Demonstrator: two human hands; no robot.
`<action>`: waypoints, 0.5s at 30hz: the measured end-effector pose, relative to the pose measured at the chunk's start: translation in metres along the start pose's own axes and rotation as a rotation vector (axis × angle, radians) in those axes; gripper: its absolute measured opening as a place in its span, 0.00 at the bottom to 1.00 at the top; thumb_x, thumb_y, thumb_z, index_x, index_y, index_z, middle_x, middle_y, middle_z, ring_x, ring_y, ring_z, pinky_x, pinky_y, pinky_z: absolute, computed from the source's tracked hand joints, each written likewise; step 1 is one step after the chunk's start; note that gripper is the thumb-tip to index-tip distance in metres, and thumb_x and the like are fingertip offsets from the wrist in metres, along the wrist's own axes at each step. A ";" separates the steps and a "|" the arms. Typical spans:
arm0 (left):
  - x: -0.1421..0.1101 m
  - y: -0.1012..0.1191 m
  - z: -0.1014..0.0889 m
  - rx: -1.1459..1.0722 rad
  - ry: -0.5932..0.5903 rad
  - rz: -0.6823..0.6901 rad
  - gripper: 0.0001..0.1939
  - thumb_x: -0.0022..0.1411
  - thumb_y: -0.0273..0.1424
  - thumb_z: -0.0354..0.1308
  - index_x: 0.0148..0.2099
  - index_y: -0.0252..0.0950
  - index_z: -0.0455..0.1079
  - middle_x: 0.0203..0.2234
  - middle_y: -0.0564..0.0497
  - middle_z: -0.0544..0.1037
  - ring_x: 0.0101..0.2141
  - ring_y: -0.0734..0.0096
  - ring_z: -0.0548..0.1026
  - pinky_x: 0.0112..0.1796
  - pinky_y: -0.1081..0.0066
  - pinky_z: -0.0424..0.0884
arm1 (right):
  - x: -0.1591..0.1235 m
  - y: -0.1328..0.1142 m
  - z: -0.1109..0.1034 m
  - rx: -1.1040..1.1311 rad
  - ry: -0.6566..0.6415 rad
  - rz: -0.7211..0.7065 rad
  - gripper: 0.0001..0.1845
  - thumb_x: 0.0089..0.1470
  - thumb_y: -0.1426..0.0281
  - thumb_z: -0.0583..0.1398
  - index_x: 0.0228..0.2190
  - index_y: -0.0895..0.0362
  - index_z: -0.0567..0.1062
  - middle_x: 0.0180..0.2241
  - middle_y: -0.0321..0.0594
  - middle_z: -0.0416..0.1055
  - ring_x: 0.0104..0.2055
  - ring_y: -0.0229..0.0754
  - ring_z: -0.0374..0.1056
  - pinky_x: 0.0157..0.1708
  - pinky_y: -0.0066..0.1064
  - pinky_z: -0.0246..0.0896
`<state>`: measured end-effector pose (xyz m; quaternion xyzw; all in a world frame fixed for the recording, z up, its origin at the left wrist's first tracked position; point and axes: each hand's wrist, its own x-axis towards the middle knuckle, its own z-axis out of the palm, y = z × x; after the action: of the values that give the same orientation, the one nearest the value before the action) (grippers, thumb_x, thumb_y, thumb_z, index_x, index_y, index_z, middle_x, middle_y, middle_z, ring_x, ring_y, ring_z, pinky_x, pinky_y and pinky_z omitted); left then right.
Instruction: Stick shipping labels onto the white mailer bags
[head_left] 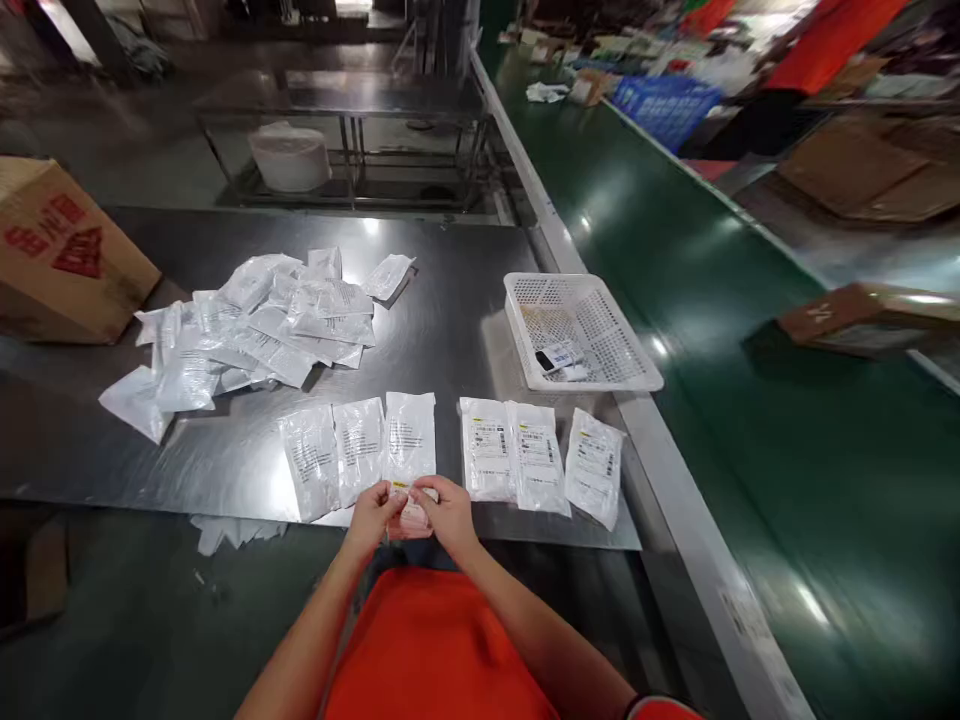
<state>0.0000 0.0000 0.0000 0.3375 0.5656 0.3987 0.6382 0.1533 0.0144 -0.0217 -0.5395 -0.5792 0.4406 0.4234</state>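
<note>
Held item: a small pinkish packet is being held at the table's near edge, just below the lower end of a white plastic bag; how the two are joined is hidden by the hands.
Left hand: the left hand is gripping the packet's left side.
Right hand: the right hand is gripping its right side, facing the left hand.
Fingers: the fingertips of both hands are coming together and pinching the packet between them.
Row: five more labelled white plastic bags are lying flat along the near edge, three to the right of the hands and two to the left.
Pile: a loose heap of similar white bags is lying overlapped further back on the left.
Basket: a white perforated plastic basket is sitting at the table's right end, holding a few small white-and-dark packets in its bottom.
Table: a steel table is carrying all of this.
Box: a cardboard box with red printing is sitting at the table's far left corner.
Belt: a green conveyor belt is running alongside on the right.
Beyond: a person in an orange top is standing past the belt near a blue plastic crate.
</note>
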 end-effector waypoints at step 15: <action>-0.032 -0.136 -0.004 -0.086 0.127 -0.342 0.50 0.37 0.65 0.67 0.45 0.22 0.73 0.41 0.30 0.80 0.40 0.51 0.78 0.39 0.62 0.71 | 0.167 0.078 0.050 -0.402 0.150 0.165 0.13 0.53 0.70 0.66 0.42 0.61 0.81 0.53 0.52 0.69 0.57 0.55 0.62 0.61 0.51 0.54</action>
<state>0.0120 -0.0907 -0.1058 0.1832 0.6362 0.3286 0.6735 0.1149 0.1804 -0.1070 -0.6900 -0.5760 0.3080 0.3117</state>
